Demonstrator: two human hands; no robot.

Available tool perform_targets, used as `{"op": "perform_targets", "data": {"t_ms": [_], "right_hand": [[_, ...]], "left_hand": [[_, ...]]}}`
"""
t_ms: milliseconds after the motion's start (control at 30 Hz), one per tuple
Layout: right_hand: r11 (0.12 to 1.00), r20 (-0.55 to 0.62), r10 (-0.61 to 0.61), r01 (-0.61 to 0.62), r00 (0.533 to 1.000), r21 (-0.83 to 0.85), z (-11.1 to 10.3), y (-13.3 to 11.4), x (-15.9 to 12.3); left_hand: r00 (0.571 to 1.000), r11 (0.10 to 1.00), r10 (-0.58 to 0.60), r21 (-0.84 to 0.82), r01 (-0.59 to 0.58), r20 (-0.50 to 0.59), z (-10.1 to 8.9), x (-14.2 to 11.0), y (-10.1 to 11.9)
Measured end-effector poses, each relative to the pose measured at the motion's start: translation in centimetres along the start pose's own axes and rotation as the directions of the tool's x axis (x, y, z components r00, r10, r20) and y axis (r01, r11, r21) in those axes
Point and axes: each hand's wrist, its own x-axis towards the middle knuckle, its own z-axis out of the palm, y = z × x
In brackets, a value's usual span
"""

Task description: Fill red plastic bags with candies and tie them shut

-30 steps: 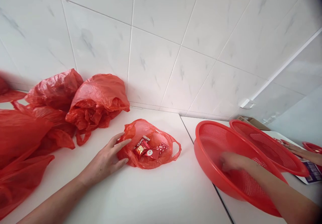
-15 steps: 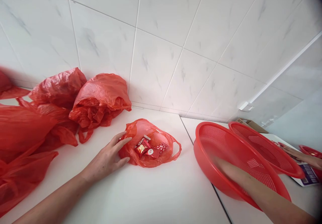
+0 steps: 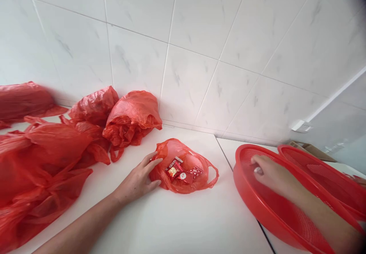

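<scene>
A thin red plastic bag (image 3: 183, 187) lies with its mouth spread on the white table. Inside it are several small red packets (image 3: 187, 176), one with a gold print. My left hand (image 3: 140, 178) is at the bag's left edge, its fingers curved over the rim and the thumb lower down against the side. Over the near red plastic basket (image 3: 274, 204) my right hand (image 3: 265, 172) is raised, fingers closed around a small whitish, shiny item (image 3: 258, 171) whose kind I cannot make out. The forearm hides part of the basket's inside.
Several filled red bags (image 3: 131, 111) crowd the left side, some against the tiled wall (image 3: 191, 75). A second red basket (image 3: 309, 170) stands beyond the near one. Behind it is a cardboard box (image 3: 314, 152). Another person's hand (image 3: 360, 180) shows at the right edge.
My right hand has come up from deep in the near basket, now closed around the small item. The left hand keeps its place at the bag. The view has turned left.
</scene>
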Motion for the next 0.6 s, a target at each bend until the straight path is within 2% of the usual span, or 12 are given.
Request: {"op": "perform_targets", "data": {"t_ms": [100, 167, 300, 367, 467, 600], "right_hand": [[0.992, 0.039, -0.105, 0.108, 0.994, -0.067, -0.9, -3.9, 0.6], [0.984, 0.071, -0.177, 0.179, 0.982, -0.024, -0.4, -7.1, 0.3], [0.923, 0.192, -0.369, 0.334, 0.910, 0.191, 3.2, -13.0, -0.3], [0.907, 0.206, -0.402, 0.357, 0.892, 0.224, 5.3, -14.9, 0.0], [0.919, 0.177, -0.365, 0.323, 0.914, 0.227, 7.4, -15.9, 0.8], [0.927, 0.022, -0.261, 0.244, 0.965, 0.286, 9.0, -14.1, 0.4]], "left_hand": [[1.000, 1.000, -0.007, -0.005, 0.007, -0.003, -0.1, 0.0, 0.2], [1.000, 1.000, -0.007, -0.017, 0.006, -0.011, -0.1, 0.0, 0.2], [1.000, 1.000, -0.003, -0.017, 0.003, -0.004, -0.1, -0.1, 0.2], [1.000, 1.000, -0.016, -0.018, 0.016, 0.001, 0.0, -0.1, 0.2], [1.000, 0.999, -0.026, -0.038, 0.026, 0.001, -0.1, -0.1, 0.2], [0.999, 0.994, -0.048, -0.093, 0.049, 0.012, -0.3, -0.2, 0.2]]}}
